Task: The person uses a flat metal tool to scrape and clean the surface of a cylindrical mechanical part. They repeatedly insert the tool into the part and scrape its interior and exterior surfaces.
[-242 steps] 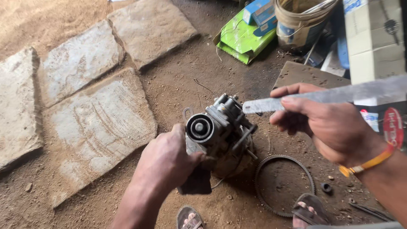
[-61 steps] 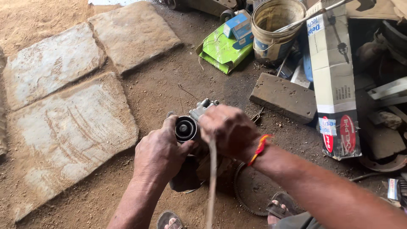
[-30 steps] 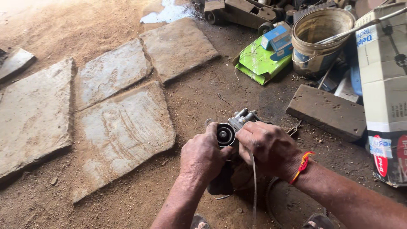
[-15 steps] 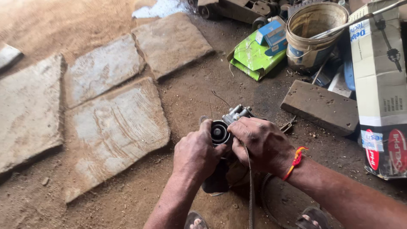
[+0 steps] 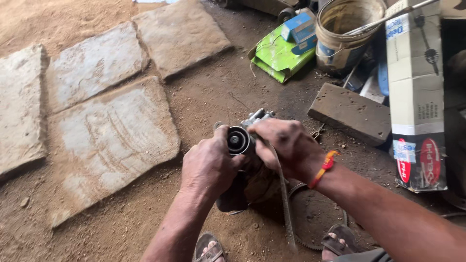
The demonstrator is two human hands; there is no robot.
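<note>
Left hand [image 5: 209,165] wrapped around the near-left side of a small metal motor part [image 5: 247,145], thumb lying against its round black end cap [image 5: 238,141]. Right hand [image 5: 286,145] closed over the top and right side of the same part; both hands clamped on it, nearly touching each other. The part is held just above the dirt floor, centre of the scene, its silvery fittings poking out on the far side past the right knuckles. An orange thread band [image 5: 324,167] sits on the right wrist. A thin, flat metal strip [image 5: 284,204] runs from under the right palm toward the near edge; how it is gripped cannot be told.

Below the hands, a dark lump, partly hidden. Just right of it, a toothed ring [image 5: 315,228] lies flat on the ground. Sandalled toes at the near edge: left foot [image 5: 208,247], right foot [image 5: 337,240] resting on the ring's edge.

Left half of the scene: flat stone slabs [image 5: 107,131] set in brown dirt [image 5: 204,97]. Right, past the hands: a dark rectangular block [image 5: 350,112]. Far right: a tall printed carton [image 5: 417,97] standing upright. Far centre: a green flattened box [image 5: 277,54] with a small blue box [image 5: 300,26] on it, beside a grimy bucket [image 5: 347,34] with a metal rod across its rim.
</note>
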